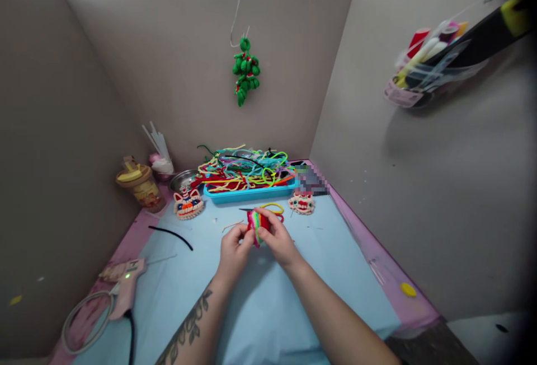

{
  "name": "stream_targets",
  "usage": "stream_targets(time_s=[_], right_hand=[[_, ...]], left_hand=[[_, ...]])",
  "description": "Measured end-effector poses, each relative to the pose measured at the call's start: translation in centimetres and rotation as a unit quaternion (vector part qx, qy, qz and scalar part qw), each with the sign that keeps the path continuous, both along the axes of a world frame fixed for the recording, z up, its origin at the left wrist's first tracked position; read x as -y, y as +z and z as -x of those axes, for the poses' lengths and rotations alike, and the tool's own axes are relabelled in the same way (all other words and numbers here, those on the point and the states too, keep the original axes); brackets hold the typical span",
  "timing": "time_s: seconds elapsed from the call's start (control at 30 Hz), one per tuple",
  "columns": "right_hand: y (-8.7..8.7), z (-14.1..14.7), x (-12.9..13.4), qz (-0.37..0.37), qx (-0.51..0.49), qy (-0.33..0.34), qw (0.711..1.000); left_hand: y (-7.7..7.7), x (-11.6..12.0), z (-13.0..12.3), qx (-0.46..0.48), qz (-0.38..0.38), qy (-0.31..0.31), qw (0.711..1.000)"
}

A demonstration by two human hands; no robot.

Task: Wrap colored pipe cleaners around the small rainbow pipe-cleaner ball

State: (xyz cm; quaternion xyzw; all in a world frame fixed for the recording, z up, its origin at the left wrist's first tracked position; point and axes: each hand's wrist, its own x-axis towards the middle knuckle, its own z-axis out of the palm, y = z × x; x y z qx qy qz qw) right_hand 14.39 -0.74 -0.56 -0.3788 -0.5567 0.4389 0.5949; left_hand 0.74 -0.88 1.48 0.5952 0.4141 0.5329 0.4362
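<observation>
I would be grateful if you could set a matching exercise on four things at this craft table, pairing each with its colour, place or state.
Column one:
1. Glue gun
2. Tray
3. Hanging ornament
4. Scissors

Column two:
A. Green, up in mid-air
B. Has one yellow and one red handle
C. Pink, with a green light on
D. Heaped with multicoloured cords

Right pairs: 1-C, 2-D, 3-A, 4-B
</observation>
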Motion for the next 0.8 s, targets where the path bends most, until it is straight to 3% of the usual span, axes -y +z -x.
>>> stream_targets(time_s=[0.17,0.3,0.4,0.5,0.63,0.8], right_hand=[[-0.5,-0.1,0.2,-0.020,-0.048,0.023,0.998],[-1.1,-0.3,-0.1,-0.018,-0.058,0.008,0.998],[-0.7,-0.5,0.0,-0.034,-0.022,-0.010,0.999],[-0.1,-0.5,0.4,-0.085,0.079,-0.049,0.992],[0.2,0.0,0.8,-0.143,0.210,-0.136,0.958],[-0.3,0.8,0.6,-0.154,0.276,-0.151,0.936]], left_hand=[[0.3,0.5,0.4,-0.070,-0.095,0.020,0.993],[0.1,0.2,0.7,-0.077,-0.106,0.030,0.991],[0.1,-0.1,0.6,-0.025,-0.037,0.041,0.998],[0.0,-0.6,0.3,0.101,0.060,0.051,0.992],[-0.6,-1.4,-0.1,0.271,0.184,0.060,0.943],[-1.1,-1.9,-0.2,0.357,0.263,0.058,0.895]])
